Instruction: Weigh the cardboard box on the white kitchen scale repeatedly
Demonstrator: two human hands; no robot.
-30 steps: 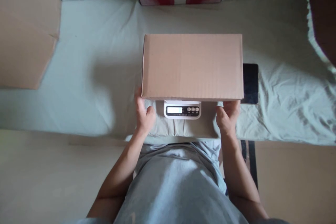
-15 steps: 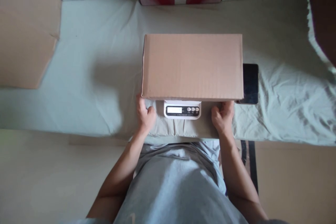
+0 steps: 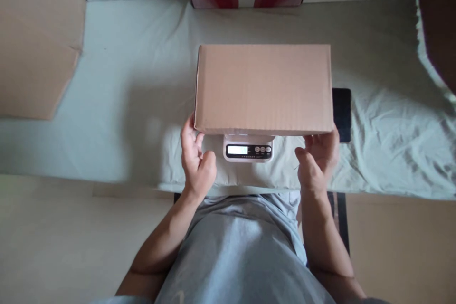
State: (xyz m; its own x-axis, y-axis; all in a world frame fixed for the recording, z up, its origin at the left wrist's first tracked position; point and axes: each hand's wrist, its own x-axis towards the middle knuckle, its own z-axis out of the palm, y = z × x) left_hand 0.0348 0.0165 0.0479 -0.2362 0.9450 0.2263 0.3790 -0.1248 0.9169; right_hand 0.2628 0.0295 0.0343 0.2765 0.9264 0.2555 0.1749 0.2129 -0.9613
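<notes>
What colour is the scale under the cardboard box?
White, with dark buttons and a pale lit display; the scale shows best in the head view.

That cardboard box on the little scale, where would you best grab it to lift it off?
By its two short ends, near the bottom front corners, one hand from each side. The cardboard box is wide and closed, overhanging the scale, so its underside is free there. The left hand and right hand already sit at those corners.
</notes>
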